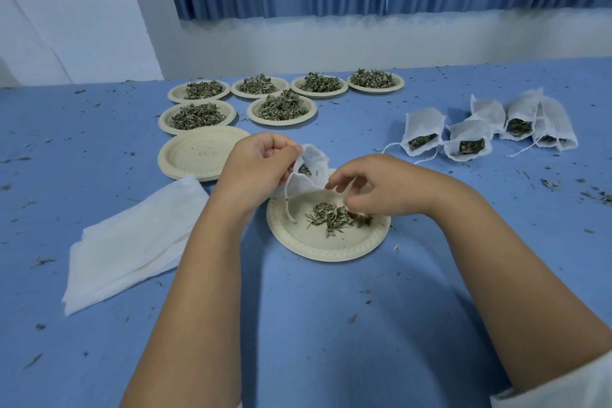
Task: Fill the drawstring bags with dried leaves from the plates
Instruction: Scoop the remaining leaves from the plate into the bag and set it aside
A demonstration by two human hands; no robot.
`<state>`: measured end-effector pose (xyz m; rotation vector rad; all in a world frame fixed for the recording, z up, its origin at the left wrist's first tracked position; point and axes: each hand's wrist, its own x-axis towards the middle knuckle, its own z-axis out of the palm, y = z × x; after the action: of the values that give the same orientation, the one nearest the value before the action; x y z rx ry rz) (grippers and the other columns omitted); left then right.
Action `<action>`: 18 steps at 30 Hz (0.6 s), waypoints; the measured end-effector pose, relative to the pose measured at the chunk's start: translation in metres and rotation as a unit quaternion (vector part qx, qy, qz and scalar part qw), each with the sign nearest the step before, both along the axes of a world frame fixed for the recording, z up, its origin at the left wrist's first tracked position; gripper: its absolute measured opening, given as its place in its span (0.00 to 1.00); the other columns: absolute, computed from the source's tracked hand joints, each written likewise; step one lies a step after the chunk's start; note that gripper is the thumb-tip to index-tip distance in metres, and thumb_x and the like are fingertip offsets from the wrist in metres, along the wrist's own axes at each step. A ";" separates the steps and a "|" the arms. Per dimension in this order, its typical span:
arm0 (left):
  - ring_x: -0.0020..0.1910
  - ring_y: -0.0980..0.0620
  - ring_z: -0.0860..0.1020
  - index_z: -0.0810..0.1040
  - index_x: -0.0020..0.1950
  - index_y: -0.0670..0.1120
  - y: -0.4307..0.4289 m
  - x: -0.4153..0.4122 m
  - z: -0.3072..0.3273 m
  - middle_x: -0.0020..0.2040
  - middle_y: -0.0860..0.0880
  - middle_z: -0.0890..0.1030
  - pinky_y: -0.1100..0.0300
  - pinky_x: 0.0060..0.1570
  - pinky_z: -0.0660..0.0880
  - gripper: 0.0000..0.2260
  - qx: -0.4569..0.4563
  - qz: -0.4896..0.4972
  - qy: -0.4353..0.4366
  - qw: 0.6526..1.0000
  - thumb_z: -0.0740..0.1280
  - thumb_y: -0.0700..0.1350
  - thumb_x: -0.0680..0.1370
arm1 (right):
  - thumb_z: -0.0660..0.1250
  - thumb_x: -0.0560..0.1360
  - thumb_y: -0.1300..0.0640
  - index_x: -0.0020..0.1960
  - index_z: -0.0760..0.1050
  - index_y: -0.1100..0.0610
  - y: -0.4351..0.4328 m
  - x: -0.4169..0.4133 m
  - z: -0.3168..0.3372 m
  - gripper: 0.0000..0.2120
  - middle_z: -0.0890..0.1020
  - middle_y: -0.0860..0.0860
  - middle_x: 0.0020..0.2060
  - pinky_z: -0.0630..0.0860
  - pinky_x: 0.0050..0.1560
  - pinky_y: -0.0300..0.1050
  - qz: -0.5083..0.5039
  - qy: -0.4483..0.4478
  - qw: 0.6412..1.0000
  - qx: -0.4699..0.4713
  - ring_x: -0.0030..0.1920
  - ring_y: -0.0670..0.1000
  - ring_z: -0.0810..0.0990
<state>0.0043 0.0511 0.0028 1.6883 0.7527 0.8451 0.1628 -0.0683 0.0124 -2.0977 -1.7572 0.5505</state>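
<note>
Left hand (pixel 261 166): pinches the rim of the drawstring bag (pixel 313 175), held over the far edge of the near plate (pixel 298 242), mid-tabletop (pixel 331 325).
Risk: a slack pinch could let the mouth sag, spilling leaves onto the tabletop.
Drawstring bag: white, gauzy, few leaves inside, cord (pixel 287 205) dangling.
Dried leaves (pixel 334 217): small dark heap mid-plate.
Right hand (pixel 377 190): fingers bent over the heap; pinching or not, unclear.

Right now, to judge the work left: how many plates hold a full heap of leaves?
6. Far row, left to right: plate, plate, plate, plate. In front of them: plate, plate. The nearest plate holds only a few leaves. None seems hidden.
</note>
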 end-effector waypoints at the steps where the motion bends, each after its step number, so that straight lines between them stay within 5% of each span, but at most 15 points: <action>1: 0.23 0.61 0.71 0.81 0.43 0.46 0.000 0.000 0.000 0.25 0.57 0.75 0.66 0.29 0.73 0.04 -0.001 0.000 0.002 1.000 0.68 0.41 0.78 | 0.66 0.74 0.57 0.59 0.77 0.42 -0.001 0.000 0.001 0.16 0.78 0.40 0.52 0.75 0.49 0.35 -0.003 -0.025 1.000 -0.018 0.49 0.40 0.79; 9: 0.25 0.59 0.72 0.81 0.43 0.47 0.002 0.000 -0.002 0.26 0.56 0.76 0.67 0.30 0.73 0.04 0.000 -0.001 0.002 1.000 0.68 0.42 0.77 | 0.64 0.74 0.61 0.66 0.72 0.43 0.001 -0.009 -0.002 0.23 0.71 0.43 0.53 0.73 0.49 0.41 0.000 -0.102 0.991 -0.091 0.49 0.44 0.74; 15: 0.25 0.60 0.72 0.81 0.42 0.47 0.002 0.001 -0.002 0.26 0.56 0.76 0.69 0.28 0.72 0.05 -0.005 -0.005 -0.001 1.000 0.68 0.41 0.77 | 0.58 0.78 0.67 0.53 0.73 0.43 0.001 -0.011 -0.001 0.19 0.75 0.45 0.58 0.76 0.33 0.35 -0.031 0.050 0.997 -0.045 0.39 0.48 0.85; 18: 0.25 0.60 0.72 0.81 0.42 0.47 0.002 0.001 -0.002 0.26 0.56 0.77 0.68 0.29 0.73 0.05 -0.006 -0.005 0.000 1.000 0.68 0.41 0.77 | 0.55 0.77 0.69 0.56 0.74 0.46 0.000 -0.006 0.003 0.20 0.75 0.46 0.55 0.77 0.38 0.38 -0.063 0.037 0.997 -0.022 0.37 0.49 0.84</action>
<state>0.0050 0.0526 0.0005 1.6800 0.7467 0.8327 0.1568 -0.0686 0.0155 -2.1726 -1.5736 0.6276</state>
